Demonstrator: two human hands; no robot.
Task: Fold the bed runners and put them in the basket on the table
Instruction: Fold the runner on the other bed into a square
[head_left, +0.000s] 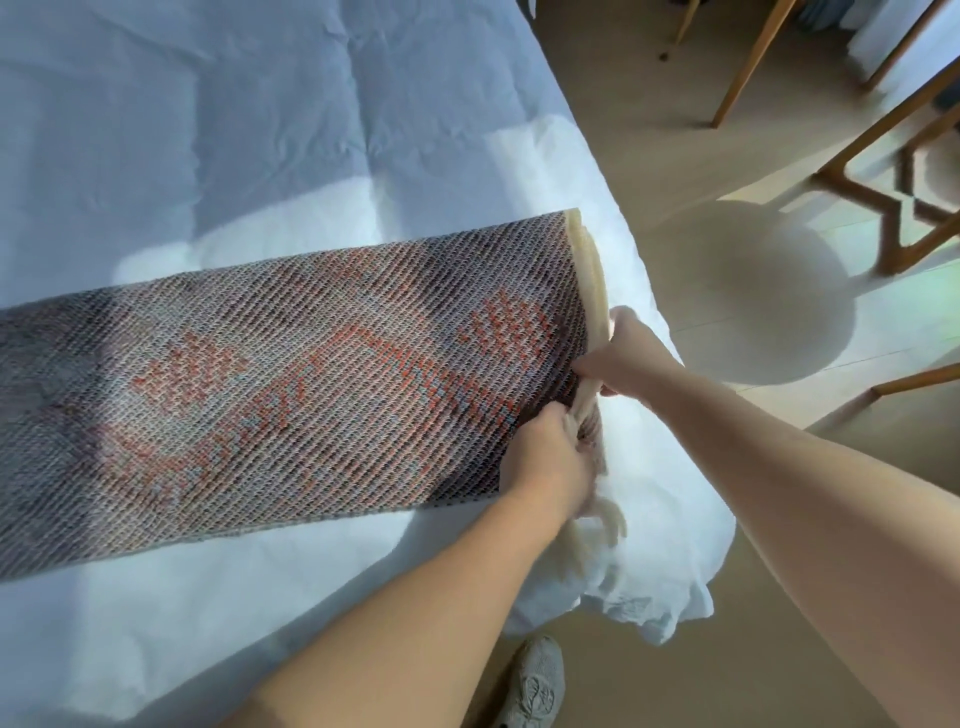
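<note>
Two bare forearms reach forward from the bottom edge, and below them a grey shoe (535, 680) stands on a tan floor (649, 171). Ahead is a bed (260, 104) covered in wrinkled white bedding, part in bluish shade and part in bright sun. The bedding spills over the bed's right edge towards the floor. To the right of the bed, wooden chair legs (748, 62) stand at the top of the view. A round pale shape (769, 291) lies nearer; whether it is a rug or a low table cannot be told.

Across the bed lies a runner (285, 384), a long woven strip of grey-brown with orange-red diamond patterns. It stretches from the left edge of the view to the bed's right edge and ends in a cream fringe (592, 275).

Both hands hold that fringed end, close together. The left hand (545, 462) is curled around the end near its closer corner, with fringe hanging below it. The right hand (623, 353) pinches the same end just beyond it.
</note>
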